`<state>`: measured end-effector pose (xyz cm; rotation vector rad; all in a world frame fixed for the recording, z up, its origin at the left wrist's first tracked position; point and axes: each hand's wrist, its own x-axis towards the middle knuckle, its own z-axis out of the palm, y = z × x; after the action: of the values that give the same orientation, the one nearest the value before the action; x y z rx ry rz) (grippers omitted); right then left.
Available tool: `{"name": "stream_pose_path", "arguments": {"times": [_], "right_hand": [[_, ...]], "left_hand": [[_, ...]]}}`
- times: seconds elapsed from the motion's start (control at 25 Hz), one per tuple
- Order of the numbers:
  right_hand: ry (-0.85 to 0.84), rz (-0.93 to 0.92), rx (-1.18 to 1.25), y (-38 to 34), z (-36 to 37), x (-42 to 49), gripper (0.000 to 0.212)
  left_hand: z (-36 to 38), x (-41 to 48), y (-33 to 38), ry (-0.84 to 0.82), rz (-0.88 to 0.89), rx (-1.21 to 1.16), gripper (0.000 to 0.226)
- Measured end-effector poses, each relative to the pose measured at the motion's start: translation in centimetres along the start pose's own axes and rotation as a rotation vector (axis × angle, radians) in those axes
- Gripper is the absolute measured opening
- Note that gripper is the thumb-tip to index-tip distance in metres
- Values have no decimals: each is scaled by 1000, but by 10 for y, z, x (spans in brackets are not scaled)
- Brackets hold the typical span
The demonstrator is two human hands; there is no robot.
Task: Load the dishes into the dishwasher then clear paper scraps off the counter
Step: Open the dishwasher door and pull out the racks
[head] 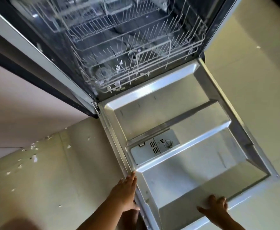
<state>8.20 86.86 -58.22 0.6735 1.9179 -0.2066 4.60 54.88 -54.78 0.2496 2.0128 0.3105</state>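
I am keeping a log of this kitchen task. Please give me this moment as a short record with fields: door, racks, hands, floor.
door: steel-lined dishwasher door lowered fully open
racks: white wire lower rack inside the tub, no dishes visible; upper rack blurred
left hand: left hand flat against the door's left edge
right hand: right hand gripping the door's near edge
floor: small white paper scraps scattered on pale floor left of the door

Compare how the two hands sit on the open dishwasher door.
The left hand lies flat along the side edge of the dishwasher door, fingers extended toward the tub; the right hand is at the door's near end edge, fingers curled over it. The left hand sits farther up the door than the right. Both are bare and touch the door's rim.
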Motion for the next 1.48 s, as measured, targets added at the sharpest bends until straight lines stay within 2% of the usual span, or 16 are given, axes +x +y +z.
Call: {"name": "stream_pose_path", "arguments": {"times": [0.08, 0.28, 0.4, 0.44, 0.56, 0.64, 0.72, 0.8, 1.0, 1.12, 1.24, 1.36, 1.48], "right_hand": [[3, -100, 34, -14, -28, -19, 101], [101, -422, 17, -94, -87, -90, 93], [198, -596, -37, -151, -133, -119, 120], [254, -661, -54, -171, -149, -120, 121], [444, -816, -163, -234, -202, -120, 88], [540, -876, -239, -282, -234, -104, 79], [672, -935, -330, -312, -264, -111, 82], [729, -960, -415, -343, -278, -103, 86], [703, -949, -460, -371, -283, -86, 81], [681, -962, -338, -372, -281, -84, 70], [708, -936, -208, -373, -272, -90, 57], [676, -895, -219, -354, -260, -95, 46], [651, -894, -258, -337, -259, -97, 44]], "left_hand": [[-26, -15, 10, 42, -44, -146, 97], [-103, -56, 25, 343, -111, -309, 80], [-156, -61, 22, 499, -146, -284, 80], [-172, -56, 19, 546, -158, -262, 81], [-217, -36, 1, 674, -164, -197, 88], [-242, -8, -19, 734, -171, -114, 93], [-269, 1, -27, 762, -177, -45, 97], [-284, 18, -41, 766, -196, 5, 100], [-293, 42, -65, 609, -236, 14, 101], [-288, 45, -66, 600, -244, -28, 103], [-283, 42, -63, 597, -237, -49, 94], [-262, 32, -47, 552, -211, -97, 88], [-243, 28, -34, 544, -230, -136, 88]]}}
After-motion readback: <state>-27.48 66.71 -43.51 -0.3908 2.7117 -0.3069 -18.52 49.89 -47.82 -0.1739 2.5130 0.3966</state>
